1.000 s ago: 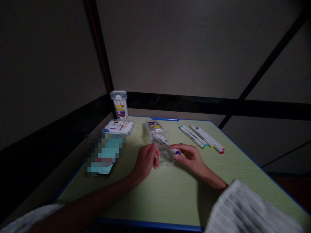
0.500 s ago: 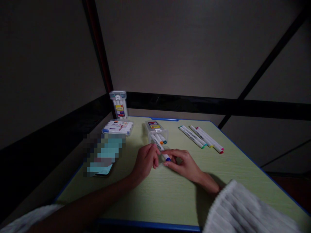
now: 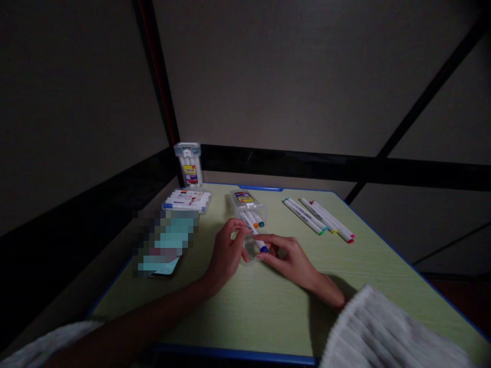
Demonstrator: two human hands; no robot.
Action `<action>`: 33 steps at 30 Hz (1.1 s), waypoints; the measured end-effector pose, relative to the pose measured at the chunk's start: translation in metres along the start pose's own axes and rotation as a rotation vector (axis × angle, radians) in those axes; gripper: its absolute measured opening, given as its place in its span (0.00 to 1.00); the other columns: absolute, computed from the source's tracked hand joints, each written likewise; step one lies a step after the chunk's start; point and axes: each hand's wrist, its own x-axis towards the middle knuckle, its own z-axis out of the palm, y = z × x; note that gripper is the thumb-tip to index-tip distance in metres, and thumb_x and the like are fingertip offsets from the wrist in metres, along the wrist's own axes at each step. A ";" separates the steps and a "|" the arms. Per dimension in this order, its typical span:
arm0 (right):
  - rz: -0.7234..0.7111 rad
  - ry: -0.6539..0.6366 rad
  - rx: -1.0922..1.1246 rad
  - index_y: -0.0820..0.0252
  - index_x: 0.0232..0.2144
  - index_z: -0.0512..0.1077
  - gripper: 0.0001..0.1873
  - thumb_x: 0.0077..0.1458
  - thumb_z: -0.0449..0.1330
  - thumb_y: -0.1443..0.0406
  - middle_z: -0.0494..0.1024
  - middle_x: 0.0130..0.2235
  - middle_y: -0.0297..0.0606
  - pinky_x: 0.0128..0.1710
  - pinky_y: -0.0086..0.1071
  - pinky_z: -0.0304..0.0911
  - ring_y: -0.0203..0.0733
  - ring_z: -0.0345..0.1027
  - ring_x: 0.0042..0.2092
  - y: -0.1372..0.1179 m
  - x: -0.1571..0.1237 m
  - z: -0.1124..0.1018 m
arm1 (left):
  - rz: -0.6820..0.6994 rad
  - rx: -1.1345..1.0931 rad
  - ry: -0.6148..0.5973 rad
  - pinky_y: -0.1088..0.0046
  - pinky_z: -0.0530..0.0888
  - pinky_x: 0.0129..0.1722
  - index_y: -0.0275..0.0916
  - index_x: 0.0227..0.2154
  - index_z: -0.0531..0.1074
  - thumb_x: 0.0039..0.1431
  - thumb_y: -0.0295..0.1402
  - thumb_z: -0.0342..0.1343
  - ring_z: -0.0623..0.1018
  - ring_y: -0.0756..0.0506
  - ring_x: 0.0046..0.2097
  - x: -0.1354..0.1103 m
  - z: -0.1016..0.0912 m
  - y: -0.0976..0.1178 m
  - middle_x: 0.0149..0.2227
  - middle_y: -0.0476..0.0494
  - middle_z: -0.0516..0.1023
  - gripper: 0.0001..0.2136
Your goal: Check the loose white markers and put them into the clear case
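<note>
A clear plastic marker case (image 3: 248, 205) lies open on the pale green table (image 3: 268, 306), with several white markers sticking out toward me. My right hand (image 3: 290, 258) pinches a blue-capped marker (image 3: 261, 247) at the case's mouth. My left hand (image 3: 226, 250) curls round a small clear lid (image 3: 251, 251) right beside that marker. Both hands nearly touch each other in front of the case.
Several loose markers (image 3: 318, 217) lie in a row at the back right. A flat marker pack (image 3: 186, 200) and an upright clear case (image 3: 188, 164) stand at the back left. A blurred-out object (image 3: 163, 243) lies left of my hands. Dark rails border the table.
My right hand drew the blue-capped marker back toward me and to the left, out of the case. My left hand has lifted the clear lid off the table.
</note>
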 end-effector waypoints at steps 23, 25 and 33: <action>-0.020 0.000 0.059 0.65 0.38 0.69 0.13 0.52 0.55 0.62 0.71 0.24 0.33 0.23 0.25 0.57 0.32 0.61 0.23 0.000 -0.002 0.001 | -0.020 0.024 -0.020 0.82 0.58 0.11 0.36 0.32 0.61 0.50 0.35 0.46 0.70 0.58 0.15 -0.002 0.002 0.001 0.48 0.39 0.69 0.09; -0.019 0.001 0.049 0.65 0.38 0.69 0.13 0.52 0.55 0.62 0.71 0.24 0.33 0.23 0.25 0.58 0.31 0.61 0.24 0.000 -0.002 0.000 | -0.016 0.023 -0.014 0.82 0.58 0.11 0.36 0.32 0.62 0.50 0.35 0.46 0.70 0.58 0.16 -0.002 0.001 0.001 0.48 0.39 0.69 0.08; -0.056 0.131 -0.075 0.63 0.30 0.71 0.10 0.53 0.55 0.62 0.71 0.22 0.35 0.23 0.26 0.57 0.33 0.61 0.23 0.005 -0.003 -0.005 | -0.001 0.033 -0.034 0.83 0.55 0.13 0.37 0.20 0.61 0.48 0.32 0.47 0.61 0.58 0.13 -0.003 0.002 0.000 0.17 0.57 0.64 0.06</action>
